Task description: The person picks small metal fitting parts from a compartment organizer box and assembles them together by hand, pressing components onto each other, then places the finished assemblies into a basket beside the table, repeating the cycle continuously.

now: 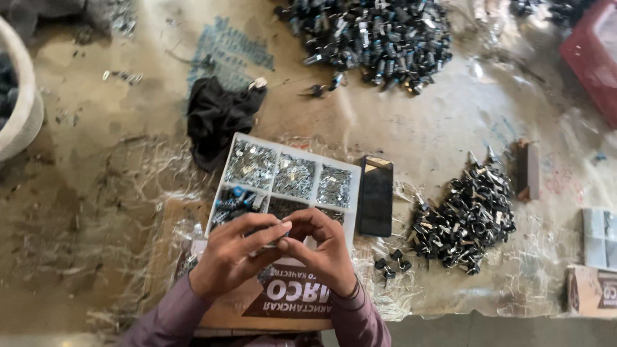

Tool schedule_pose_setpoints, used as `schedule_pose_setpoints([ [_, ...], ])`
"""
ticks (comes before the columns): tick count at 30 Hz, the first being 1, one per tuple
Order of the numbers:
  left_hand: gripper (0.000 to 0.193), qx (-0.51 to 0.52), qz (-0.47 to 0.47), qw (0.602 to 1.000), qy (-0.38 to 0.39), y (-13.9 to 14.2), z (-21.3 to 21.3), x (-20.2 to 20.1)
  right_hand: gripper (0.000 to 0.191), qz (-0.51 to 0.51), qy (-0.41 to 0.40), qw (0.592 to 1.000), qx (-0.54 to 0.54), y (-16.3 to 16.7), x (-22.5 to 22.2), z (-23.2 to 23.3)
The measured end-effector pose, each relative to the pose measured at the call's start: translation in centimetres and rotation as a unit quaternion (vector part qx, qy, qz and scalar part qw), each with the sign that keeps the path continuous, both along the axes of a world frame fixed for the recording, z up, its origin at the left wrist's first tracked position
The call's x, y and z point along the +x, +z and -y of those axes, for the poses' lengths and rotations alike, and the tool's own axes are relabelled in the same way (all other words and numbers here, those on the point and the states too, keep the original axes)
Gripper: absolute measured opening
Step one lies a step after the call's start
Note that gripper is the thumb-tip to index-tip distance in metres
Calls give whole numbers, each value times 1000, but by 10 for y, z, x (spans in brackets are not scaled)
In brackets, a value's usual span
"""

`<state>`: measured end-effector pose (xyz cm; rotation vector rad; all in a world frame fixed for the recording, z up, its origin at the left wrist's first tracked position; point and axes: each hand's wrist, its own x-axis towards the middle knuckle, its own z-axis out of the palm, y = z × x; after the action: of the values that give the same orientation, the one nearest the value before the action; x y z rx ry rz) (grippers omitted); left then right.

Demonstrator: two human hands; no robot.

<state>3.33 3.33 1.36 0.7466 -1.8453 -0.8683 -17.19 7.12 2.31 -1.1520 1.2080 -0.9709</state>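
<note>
**Both hands pinch a small part over the tray**

The left hand (231,254) and right hand (324,247) meet fingertip to fingertip above the near edge of a white tray (350,170). Each grip is closed: thumbs and forefingers press together on a small part (281,243) held between the two hands. The part is mostly hidden by the fingers, so its shape cannot be told. Purple sleeves (360,318) cover both wrists.

The tray is split into compartments. The far row holds shiny metal bits (292,175); a near-left compartment holds darker pieces with some blue. The tray rests on a flat cardboard box (289,302) with a red printed panel, at the near edge of the bench (103,212), which is covered in crinkled clear film.

Just right of the tray lies a dark phone (376,196). Farther right sits a pile (466,218) of black clips, with a few loose clips (391,263) between it and the box. A bigger heap (373,35) of the same clips lies at the far side of the bench. A black cloth (218,115) is bunched just beyond the tray's far-left corner. A small brown block (527,168) stands right of the near pile. A red crate (594,54) shows at the far right, and a white bucket (26,96) at the left edge.
</note>
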Motion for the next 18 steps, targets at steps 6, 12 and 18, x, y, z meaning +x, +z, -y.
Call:
schedule_pose_setpoints([
  [6,42,-15,4,999,31,-3,0,3,37,-53,74,982,-165,25,-6,13],
  [12,43,98,-53,992,51,4,0,7,20,-572,49,789,-220,29,10,33],
  [18,44,90,-26,994,58,9,6,12,10,-583,82,777,-223,23,16,39],
])
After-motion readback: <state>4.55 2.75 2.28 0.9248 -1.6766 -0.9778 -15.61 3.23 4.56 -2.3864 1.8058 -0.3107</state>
